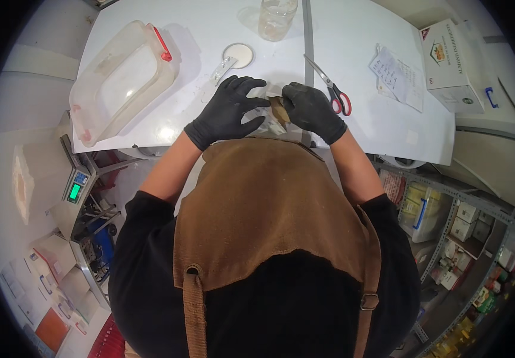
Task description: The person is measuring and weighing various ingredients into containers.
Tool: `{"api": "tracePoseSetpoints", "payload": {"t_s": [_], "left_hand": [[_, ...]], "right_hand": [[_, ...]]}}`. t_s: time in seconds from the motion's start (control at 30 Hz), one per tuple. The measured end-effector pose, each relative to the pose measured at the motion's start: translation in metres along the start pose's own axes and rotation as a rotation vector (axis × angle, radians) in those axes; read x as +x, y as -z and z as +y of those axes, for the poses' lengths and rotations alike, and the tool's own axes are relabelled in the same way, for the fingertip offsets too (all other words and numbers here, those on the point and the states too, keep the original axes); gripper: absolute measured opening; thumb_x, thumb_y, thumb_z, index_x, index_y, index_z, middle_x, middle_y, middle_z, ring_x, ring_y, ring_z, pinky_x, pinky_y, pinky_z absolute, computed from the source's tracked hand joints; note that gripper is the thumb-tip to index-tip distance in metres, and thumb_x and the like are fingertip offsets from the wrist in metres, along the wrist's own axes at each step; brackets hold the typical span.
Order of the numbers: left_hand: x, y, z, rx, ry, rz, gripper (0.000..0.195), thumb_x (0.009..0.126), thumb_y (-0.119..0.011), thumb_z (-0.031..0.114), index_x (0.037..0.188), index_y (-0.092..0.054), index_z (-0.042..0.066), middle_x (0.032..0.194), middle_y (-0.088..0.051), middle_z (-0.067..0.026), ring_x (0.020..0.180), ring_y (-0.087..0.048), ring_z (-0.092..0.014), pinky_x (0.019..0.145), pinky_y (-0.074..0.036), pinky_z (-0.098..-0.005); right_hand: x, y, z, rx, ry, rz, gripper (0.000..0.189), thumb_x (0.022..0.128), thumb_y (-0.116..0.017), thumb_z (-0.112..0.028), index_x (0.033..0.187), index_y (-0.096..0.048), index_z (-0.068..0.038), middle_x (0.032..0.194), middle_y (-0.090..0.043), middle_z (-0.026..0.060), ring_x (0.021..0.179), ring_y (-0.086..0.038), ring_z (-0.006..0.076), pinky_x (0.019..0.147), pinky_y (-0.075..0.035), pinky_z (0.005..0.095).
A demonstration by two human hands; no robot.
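In a black glove, my right hand point(309, 105) is curled around the edge of a small brown packet point(279, 111), close to the front of the white table. My left hand point(232, 105), gloved the same way, has its fingers spread and holds nothing that I can see. Clear crinkled plastic point(264, 121) lies between the two hands, partly hidden by them. Just beyond my left fingers are a small clear sachet point(224, 68) and a round white lid point(241, 55), the sachet overlapping the lid's rim. Scissors point(334, 87) with red and black handles rest right of my right hand.
A translucent plastic bin point(147, 96) with a red clip occupies the table's left side. A clear jar point(276, 20) stands at the back. Handwritten papers point(396, 76) and a printed carton point(449, 67) are at right. A lit scale display point(75, 191) sits lower left; stocked shelves point(458, 197) lower right.
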State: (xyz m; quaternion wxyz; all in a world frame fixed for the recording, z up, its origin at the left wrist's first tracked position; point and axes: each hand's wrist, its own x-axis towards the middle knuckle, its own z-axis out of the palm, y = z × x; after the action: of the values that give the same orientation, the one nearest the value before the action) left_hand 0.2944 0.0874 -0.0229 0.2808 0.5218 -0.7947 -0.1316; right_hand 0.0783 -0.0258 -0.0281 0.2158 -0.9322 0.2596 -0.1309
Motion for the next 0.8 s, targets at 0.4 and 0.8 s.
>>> {"api": "tracePoseSetpoints", "payload": {"t_s": [0.4, 0.8], "left_hand": [[0.029, 0.021, -0.005, 0.278, -0.175, -0.23, 0.018, 0.079, -0.063, 0.012, 0.091, -0.075, 0.016, 0.117, -0.06, -0.0065, 0.118, -0.053, -0.026, 0.119, -0.021, -0.0551], [0.02, 0.013, -0.02, 0.261, -0.225, -0.194, 0.01, 0.087, -0.061, 0.019, 0.086, -0.07, 0.016, 0.098, -0.062, -0.0003, 0.101, -0.059, -0.02, 0.114, -0.03, -0.0503]], "right_hand": [[0.018, 0.022, 0.009, -0.085, 0.169, -0.166, 0.007, 0.086, -0.063, -0.011, 0.09, -0.062, -0.004, 0.089, -0.062, 0.0136, 0.086, -0.064, 0.0329, 0.076, -0.052, 0.0443], [-0.045, 0.021, -0.009, -0.057, 0.179, 0.022, 0.026, 0.071, -0.064, 0.001, 0.093, -0.074, -0.01, 0.087, -0.056, 0.0108, 0.082, -0.056, 0.0296, 0.072, -0.046, 0.0419]]}}
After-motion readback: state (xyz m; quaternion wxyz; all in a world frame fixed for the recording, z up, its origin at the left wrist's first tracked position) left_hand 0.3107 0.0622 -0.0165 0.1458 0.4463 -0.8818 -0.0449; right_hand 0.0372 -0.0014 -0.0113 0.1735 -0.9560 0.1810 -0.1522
